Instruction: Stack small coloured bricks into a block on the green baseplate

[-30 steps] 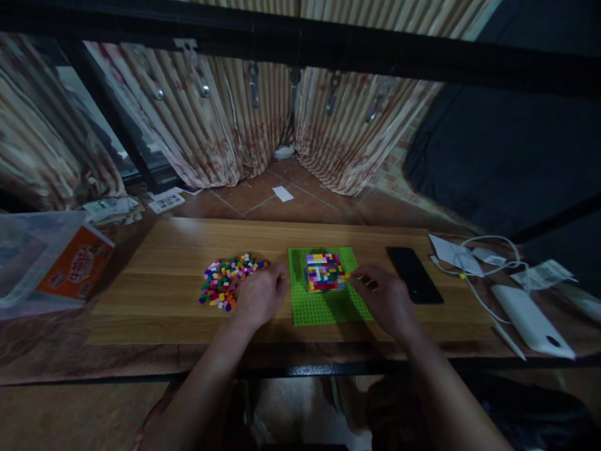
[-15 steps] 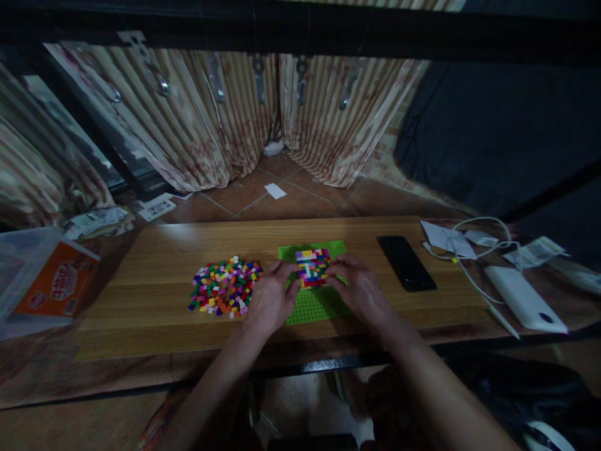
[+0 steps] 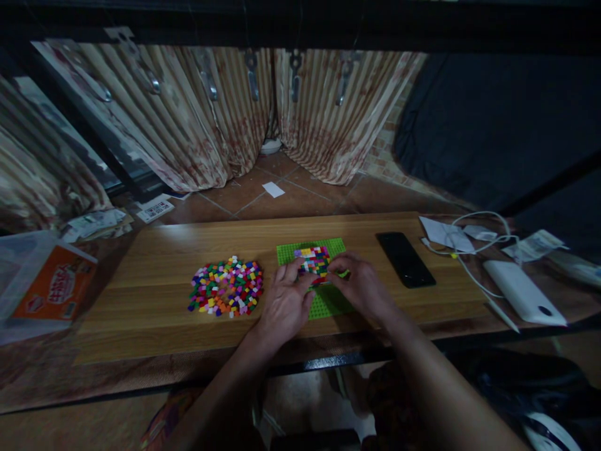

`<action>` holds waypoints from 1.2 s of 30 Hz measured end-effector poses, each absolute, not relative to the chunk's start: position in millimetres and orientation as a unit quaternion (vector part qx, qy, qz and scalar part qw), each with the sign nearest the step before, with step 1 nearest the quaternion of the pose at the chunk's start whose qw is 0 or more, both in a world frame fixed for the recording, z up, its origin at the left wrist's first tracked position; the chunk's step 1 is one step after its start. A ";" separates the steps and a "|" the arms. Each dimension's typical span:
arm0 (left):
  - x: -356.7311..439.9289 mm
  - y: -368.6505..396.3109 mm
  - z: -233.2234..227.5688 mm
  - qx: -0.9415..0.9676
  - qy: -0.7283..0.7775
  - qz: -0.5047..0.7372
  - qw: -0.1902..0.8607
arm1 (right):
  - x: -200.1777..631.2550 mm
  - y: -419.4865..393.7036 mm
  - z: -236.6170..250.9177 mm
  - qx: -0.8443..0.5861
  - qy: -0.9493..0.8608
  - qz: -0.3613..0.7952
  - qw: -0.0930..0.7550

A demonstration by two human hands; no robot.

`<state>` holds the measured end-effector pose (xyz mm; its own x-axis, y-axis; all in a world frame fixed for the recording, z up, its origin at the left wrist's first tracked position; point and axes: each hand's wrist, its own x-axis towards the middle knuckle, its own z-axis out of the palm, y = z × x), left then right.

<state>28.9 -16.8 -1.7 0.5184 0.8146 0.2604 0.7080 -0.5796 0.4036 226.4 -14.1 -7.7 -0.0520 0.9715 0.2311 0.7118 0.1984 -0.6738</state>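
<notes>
On a green studded baseplate point(image 3: 288, 250) lies a mosaic of small multicoloured toy bricks point(image 3: 317, 255), packed into a rough rectangle. My left hand point(image 3: 284, 307) reaches over its lower left corner, fingers stretched out and fingertips at the bricks, hiding that part. At the right edge of the mosaic is my right hand point(image 3: 361, 285); its thumb and index finger are bent together in a pinch. What lies between those fingertips, if anything, is too small to tell. A loose pile of tiny coloured bricks point(image 3: 248, 285) spreads on the wooden board left of my left hand.
The wooden board point(image 3: 154, 300) also carries a black phone point(image 3: 404, 259) at right. Beyond it lie a white power bank point(image 3: 523, 293), a cable point(image 3: 483, 294) and papers point(image 3: 446, 233). A clear plastic box point(image 3: 28, 250) with an orange label stands at far left.
My left hand has moved right and turned flatter, now covering the lower left of the mosaic. My right hand stays at the right edge. The view has shifted slightly.
</notes>
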 end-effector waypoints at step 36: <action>29.3 -16.8 -5.0 0.834 0.472 0.257 0.125 | 210.7 -39.5 -19.6 -0.617 -0.752 0.193 0.131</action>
<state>29.3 -16.8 -5.0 0.4218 0.8521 0.3098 0.7234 -0.5223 0.4516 210.7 -39.5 -19.6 -0.2037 0.9782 -0.0405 0.8772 0.1639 -0.4513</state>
